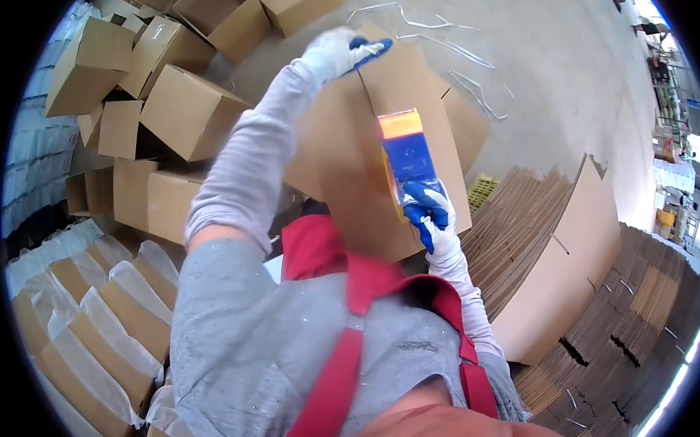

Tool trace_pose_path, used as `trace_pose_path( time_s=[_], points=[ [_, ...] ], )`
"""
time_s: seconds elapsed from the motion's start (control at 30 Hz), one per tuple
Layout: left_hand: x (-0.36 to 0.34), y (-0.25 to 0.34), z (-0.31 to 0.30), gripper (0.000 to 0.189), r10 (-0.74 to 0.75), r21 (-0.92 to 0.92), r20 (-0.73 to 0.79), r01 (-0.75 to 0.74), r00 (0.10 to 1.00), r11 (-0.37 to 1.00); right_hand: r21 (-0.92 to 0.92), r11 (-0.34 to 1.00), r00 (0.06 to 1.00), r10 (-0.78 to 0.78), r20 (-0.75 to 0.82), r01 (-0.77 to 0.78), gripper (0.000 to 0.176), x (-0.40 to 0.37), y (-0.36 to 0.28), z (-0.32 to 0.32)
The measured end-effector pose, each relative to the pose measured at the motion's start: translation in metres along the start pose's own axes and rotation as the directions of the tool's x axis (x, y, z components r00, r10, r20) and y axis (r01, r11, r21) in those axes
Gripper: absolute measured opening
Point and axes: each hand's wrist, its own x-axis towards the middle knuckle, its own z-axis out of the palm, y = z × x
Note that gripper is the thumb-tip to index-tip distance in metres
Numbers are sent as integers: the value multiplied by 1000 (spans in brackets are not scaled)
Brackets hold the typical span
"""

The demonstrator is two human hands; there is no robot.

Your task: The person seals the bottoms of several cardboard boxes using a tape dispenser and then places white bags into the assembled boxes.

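Both my hands wear white gloves with blue palms. My left hand point(344, 55) lies at the far edge of a cardboard box point(353, 141) in front of my body, its fingers stretched over the edge by the flap seam. In my right hand point(433, 214) is a blue tape dispenser point(408, 157) with an orange end. My fingers wrap round its near end, and its orange end points away from me over the box top. In this view the dispenser overlaps the right-hand part of the box, near the seam.
Cardboard boxes point(188, 113) are heaped at the left. Nearer, boxes with white liners point(115, 310) stand in rows. Flattened cardboard stacks point(572, 249) lie at the right, by a yellow crate point(482, 191). White strips point(448, 48) litter the floor ahead.
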Motion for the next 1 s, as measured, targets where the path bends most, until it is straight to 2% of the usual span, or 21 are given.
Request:
trace_pose_path(
  time_s=[0.03,0.1,0.17,0.23,0.3,0.37,0.4,0.43,0.47,0.5,0.57,0.6,0.63,0.67,0.7,0.77,0.8,0.83,0.9,0.97,1.0],
  points=[
    [-19,9,-4,58,-121,-252,413,241,903,937,9,1000,1000,12,-2,-12,35,-1,2,0],
    [-44,25,4,56,-96,-243,715,375,693,895,-69,993,994,-95,50,98,35,2,2,-1],
    [-61,44,6,51,-18,-192,749,242,663,951,-52,998,998,-45,41,47,33,-1,-3,0],
    [-62,42,9,45,-30,-197,718,244,695,949,-60,997,997,-47,59,50,32,0,-5,-2],
    [-70,47,9,39,134,-306,561,54,817,950,-82,992,993,-95,70,100,32,-3,-3,-7],
    [-74,48,10,37,90,-347,596,154,798,925,-110,990,993,-81,81,90,32,-6,-5,-10],
    [-74,40,14,36,90,-464,632,283,770,839,-1,998,995,-56,87,57,31,-6,-13,-7],
    [-74,29,22,36,96,-558,666,408,739,723,0,998,994,-61,89,62,31,-3,-15,-7],
    [-82,22,35,36,164,-707,598,420,784,569,-19,997,991,-66,115,69,32,0,-15,-8],
    [-90,22,43,35,26,-726,609,544,792,421,-39,996,988,-71,139,77,33,1,-16,-8],
    [-84,10,45,29,86,-695,608,477,789,538,-23,1000,993,-16,121,19,34,6,-22,-7],
    [-75,9,41,27,45,-550,495,273,868,789,-118,993,993,5,120,9,34,10,-25,-6],
    [-65,8,34,26,52,-313,369,71,928,947,-213,977,993,33,115,-8,34,13,-28,-4],
    [-52,8,21,23,203,-165,244,-166,948,972,-214,977,993,42,112,-17,34,16,-33,3],
    [-26,-4,10,28,407,80,205,-430,890,899,-181,982,997,69,23,-63,34,22,-37,13],
    [25,-26,-15,30,264,288,75,-274,962,918,-151,984,994,86,-67,-95,33,30,-41,17],
    [38,-18,-36,32,173,464,127,-213,977,860,-187,978,995,82,-64,-92,34,31,-41,15],
    [54,-28,-42,36,-23,466,183,-66,983,882,-222,971,995,80,-62,-91,34,32,-42,15],
    [64,-49,-19,39,-221,572,342,-16,913,820,-185,977,993,89,-78,-102,34,35,-42,17],
    [66,-91,22,37,-371,501,364,157,854,851,-254,966,999,37,-33,-45,34,41,-43,18],
    [71,-111,26,37,-436,554,394,169,809,815,-242,969,998,42,-39,-50,33,42,-47,20]
  ],
)
